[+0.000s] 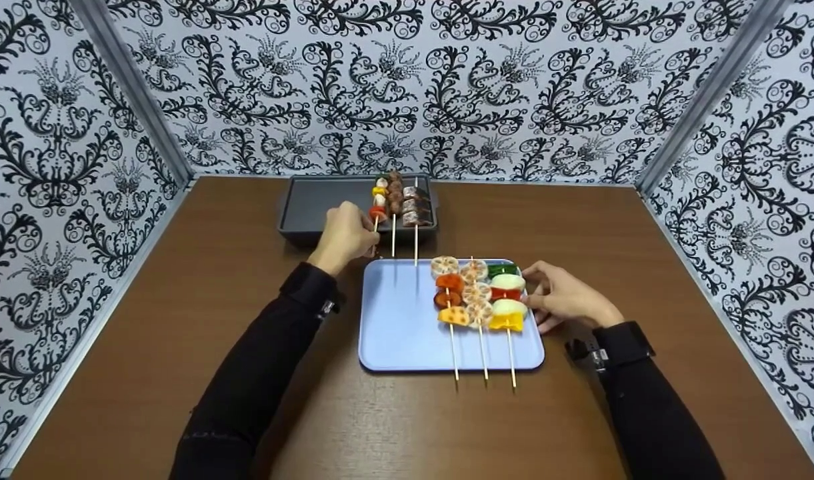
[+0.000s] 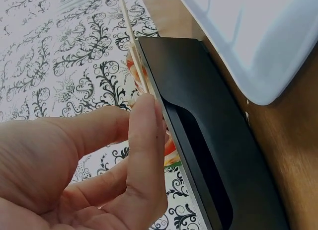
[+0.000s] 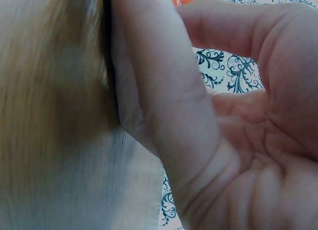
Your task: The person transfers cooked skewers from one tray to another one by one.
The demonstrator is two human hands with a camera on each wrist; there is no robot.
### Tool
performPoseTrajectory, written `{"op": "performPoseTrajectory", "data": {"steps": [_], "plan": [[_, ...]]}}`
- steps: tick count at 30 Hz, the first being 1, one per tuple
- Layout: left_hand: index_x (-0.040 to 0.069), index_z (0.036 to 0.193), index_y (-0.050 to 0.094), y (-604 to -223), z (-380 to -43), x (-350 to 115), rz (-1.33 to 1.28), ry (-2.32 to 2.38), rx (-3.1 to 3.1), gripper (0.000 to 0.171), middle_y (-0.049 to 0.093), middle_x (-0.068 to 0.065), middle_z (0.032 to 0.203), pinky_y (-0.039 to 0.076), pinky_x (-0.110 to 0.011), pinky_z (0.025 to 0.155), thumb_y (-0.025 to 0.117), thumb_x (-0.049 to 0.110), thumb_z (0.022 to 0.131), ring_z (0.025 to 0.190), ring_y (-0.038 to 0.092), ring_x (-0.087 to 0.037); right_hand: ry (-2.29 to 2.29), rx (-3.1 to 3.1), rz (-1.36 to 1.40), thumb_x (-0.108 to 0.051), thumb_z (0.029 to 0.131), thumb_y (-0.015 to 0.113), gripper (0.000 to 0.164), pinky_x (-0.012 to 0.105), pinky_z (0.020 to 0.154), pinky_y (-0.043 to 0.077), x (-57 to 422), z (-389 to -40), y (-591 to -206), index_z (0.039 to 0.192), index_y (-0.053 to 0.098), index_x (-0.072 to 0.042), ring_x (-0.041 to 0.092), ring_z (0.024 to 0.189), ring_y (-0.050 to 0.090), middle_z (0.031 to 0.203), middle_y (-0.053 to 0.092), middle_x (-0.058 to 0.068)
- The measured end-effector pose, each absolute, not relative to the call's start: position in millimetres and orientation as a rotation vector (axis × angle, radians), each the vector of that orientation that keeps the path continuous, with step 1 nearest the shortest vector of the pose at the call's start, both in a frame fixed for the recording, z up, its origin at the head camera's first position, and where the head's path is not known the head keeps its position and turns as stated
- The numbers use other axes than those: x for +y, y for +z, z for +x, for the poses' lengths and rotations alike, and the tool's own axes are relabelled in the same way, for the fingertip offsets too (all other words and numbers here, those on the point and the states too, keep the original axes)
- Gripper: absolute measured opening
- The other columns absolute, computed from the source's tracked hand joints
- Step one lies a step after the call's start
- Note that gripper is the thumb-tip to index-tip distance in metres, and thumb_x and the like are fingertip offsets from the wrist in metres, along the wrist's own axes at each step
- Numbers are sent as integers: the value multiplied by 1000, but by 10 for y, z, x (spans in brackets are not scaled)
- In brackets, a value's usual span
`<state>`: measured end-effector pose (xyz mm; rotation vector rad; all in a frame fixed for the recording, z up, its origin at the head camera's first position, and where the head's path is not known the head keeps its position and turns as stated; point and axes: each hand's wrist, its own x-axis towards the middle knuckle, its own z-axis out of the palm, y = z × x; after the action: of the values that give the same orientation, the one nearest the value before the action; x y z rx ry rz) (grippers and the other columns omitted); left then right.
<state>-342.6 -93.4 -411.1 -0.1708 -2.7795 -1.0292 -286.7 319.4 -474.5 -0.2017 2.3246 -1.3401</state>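
My left hand [image 1: 345, 233] pinches the bare stick of a vegetable skewer [image 1: 379, 200] at the front edge of a dark grill pan [image 1: 327, 200]. In the left wrist view, thumb and fingertips meet on the thin wooden stick [image 2: 136, 66] beside the pan's wall. A brown meat skewer [image 1: 395, 193] and a skewer of dark-skinned, pale chunks [image 1: 416, 207] lie to its right, their sticks jutting over the front rim. My right hand [image 1: 570, 297] holds the right rim of a light blue tray [image 1: 400, 327], close beside a skewer of white, red and yellow pieces [image 1: 508, 307].
On the tray's right half also lie a skewer of pale round slices [image 1: 477, 293] and one with orange pieces [image 1: 452, 299]. Their sticks reach past the front rim. Patterned walls [image 1: 407, 87] enclose the brown table [image 1: 247, 280] at the back and sides.
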Motion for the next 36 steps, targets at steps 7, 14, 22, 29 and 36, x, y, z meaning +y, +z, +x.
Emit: {"op": "performPoseTrajectory", "data": {"steps": [7, 14, 22, 29, 36], "plan": [[9, 73, 78, -4128, -3447, -959, -153, -1113, -2798, 12, 71, -1, 63, 58, -23, 50, 69, 1, 77, 49, 67, -11, -1334, 2319, -205, -9, 96, 70, 59, 52, 62, 63, 3185, -2864, -4726, 145, 37, -4, 38, 71, 67, 101, 59, 28], [9, 76, 77, -4127, -3438, -971, -143, -1114, -2801, 13, 71, -1, 66, 59, -24, 52, 68, 2, 78, 50, 67, -11, -1317, 2339, -193, -9, 97, 69, 55, 51, 61, 64, 3191, -2893, -4752, 143, 40, -5, 35, 69, 67, 98, 60, 26], [12, 70, 78, -4117, -3420, -973, -190, -1011, -2775, 17, 71, 3, 64, 60, -30, 61, 66, 4, 77, 56, 69, -15, -1319, 2342, -202, -9, 97, 69, 55, 52, 61, 63, 3196, -2889, -4760, 144, 39, -5, 36, 68, 67, 96, 60, 27], [11, 71, 78, -4119, -3404, -970, -162, -1068, -2779, 20, 70, 3, 64, 59, -26, 54, 62, 2, 79, 55, 69, -12, -1321, 2334, -178, -10, 97, 69, 56, 51, 61, 63, 3204, -2887, -4758, 144, 39, -6, 35, 68, 68, 96, 60, 27], [7, 77, 77, -4096, -3365, -978, -122, -1212, -2753, 19, 71, -1, 67, 58, -24, 48, 61, -1, 80, 51, 68, -11, -1319, 2331, -165, -9, 97, 68, 57, 52, 62, 63, 3194, -2881, -4744, 145, 38, -6, 35, 68, 67, 97, 60, 26]]}}
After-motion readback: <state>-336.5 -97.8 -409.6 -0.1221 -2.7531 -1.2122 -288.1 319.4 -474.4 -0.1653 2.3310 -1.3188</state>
